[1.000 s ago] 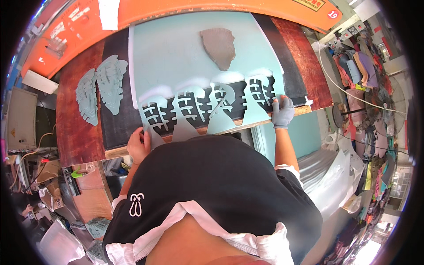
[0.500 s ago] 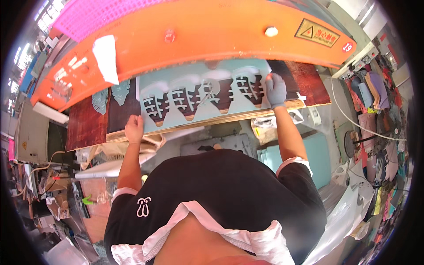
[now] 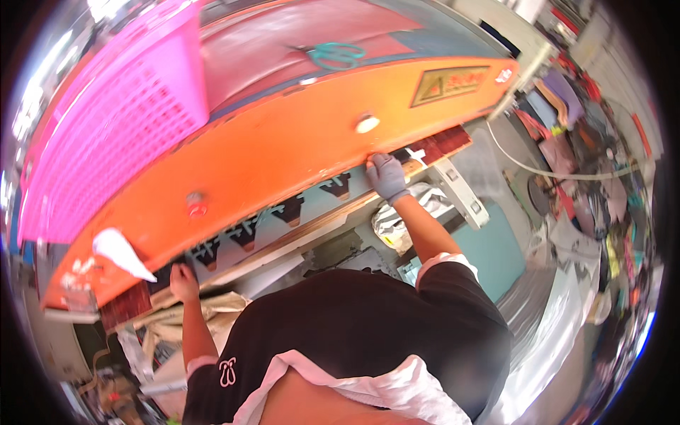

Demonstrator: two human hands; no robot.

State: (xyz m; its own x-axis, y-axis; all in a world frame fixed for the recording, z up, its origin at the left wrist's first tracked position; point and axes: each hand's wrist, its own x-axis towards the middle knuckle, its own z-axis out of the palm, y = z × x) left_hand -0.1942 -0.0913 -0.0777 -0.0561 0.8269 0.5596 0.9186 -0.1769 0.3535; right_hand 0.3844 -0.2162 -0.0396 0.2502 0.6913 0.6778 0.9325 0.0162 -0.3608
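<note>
A pale blue sheet (image 3: 314, 207) with several dark, branching cut-outs lies on a board with dark red ends (image 3: 448, 143), partly hidden beneath the orange machine beam (image 3: 283, 131). My bare left hand (image 3: 184, 282) is closed at the sheet's left end, its fingers curled against the edge. At the right end, my right hand (image 3: 387, 177), in a grey glove, has its fingers bent over the edge of the sheet, close under the beam. Their fingertips are partly hidden.
A pink perforated basket (image 3: 159, 113) and teal-handled scissors (image 3: 336, 54) rest on top of the machine. The beam carries a red button (image 3: 197, 205), a pale knob (image 3: 367, 124) and a white scrap (image 3: 122, 253). Teal sheets (image 3: 489, 258) stand below right.
My view has tilted and shifted, showing more of the machine's top. The beam now covers more of the sheet. Both hands stay at the sheet's ends; the loose cut pieces at left are out of sight.
</note>
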